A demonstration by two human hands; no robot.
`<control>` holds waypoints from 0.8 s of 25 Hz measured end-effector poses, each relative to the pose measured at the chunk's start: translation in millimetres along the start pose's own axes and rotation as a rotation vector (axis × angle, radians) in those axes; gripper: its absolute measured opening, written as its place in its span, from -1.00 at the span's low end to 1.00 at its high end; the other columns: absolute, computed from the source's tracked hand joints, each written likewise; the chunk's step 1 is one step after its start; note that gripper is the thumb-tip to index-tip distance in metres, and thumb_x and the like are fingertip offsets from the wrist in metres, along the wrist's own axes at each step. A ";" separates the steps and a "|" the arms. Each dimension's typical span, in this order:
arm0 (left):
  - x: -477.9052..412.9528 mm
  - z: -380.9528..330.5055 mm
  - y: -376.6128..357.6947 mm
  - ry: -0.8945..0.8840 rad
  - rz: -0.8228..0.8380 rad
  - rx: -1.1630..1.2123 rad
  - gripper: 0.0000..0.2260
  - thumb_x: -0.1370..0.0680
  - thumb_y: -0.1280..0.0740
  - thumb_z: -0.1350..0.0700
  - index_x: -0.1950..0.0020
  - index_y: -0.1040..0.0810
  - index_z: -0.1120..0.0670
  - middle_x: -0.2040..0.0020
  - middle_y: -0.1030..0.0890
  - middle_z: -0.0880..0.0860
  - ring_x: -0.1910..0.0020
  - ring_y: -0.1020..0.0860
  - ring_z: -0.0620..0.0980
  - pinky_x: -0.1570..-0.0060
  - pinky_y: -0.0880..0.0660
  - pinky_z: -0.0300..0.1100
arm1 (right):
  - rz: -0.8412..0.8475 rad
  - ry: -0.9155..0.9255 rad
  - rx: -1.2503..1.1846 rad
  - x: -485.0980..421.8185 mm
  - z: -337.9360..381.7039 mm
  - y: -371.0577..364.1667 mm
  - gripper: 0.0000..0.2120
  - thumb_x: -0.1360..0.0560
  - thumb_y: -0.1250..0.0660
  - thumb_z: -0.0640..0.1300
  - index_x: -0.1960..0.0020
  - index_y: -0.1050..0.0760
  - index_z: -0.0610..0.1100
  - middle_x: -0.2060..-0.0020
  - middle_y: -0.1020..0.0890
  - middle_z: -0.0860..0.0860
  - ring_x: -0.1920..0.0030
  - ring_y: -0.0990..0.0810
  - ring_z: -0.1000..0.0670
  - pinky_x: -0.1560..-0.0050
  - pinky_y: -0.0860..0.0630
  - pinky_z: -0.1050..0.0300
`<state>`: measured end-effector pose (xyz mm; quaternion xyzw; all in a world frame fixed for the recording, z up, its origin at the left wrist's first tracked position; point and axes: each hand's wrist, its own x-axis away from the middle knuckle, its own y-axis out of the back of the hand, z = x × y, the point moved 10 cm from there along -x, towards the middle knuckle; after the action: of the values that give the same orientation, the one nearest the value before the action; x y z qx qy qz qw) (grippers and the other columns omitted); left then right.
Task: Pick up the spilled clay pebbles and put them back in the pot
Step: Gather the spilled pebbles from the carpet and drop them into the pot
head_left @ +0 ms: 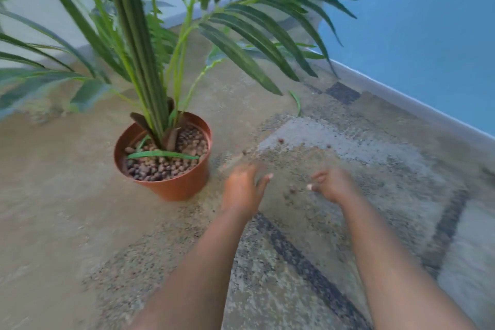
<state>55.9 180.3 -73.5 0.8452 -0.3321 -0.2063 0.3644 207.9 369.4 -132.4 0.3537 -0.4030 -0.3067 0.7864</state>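
A terracotta-coloured pot (184, 185) stands on the carpet at centre left, holding a tall green palm-like plant and a bed of brown clay pebbles (160, 166). Several spilled pebbles (290, 191) lie on the carpet to the right of the pot, a few between my hands and a few farther off (280, 140). My left hand (242, 190) hovers just right of the pot with fingers spread, blurred by motion. My right hand (332, 185) is over the carpet with its fingers curled; whether it holds pebbles I cannot tell.
The floor is patterned beige, grey and dark carpet (308, 262). A blue wall (428, 35) with a grey skirting board runs along the right. Long green fronds (254, 43) hang over the carpet above the spilled pebbles.
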 end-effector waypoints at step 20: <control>7.6 40.3 -95.2 0.232 0.090 0.284 -0.93 -0.49 -0.46 0.09 0.06 -0.69 0.04 0.06 -0.58 -0.09 0.11 -0.56 -0.13 0.02 -0.56 -0.22 | -0.461 0.034 -0.136 -57.0 -17.3 40.4 -0.92 -0.54 -0.32 -0.23 0.03 -0.58 -0.18 0.19 -0.63 -0.07 0.37 -0.54 0.05 0.46 -0.44 0.29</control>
<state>76.5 204.5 -172.1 0.8906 -0.3512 -0.0420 0.2859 202.8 441.1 -131.1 0.3879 -0.2767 -0.4986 0.7241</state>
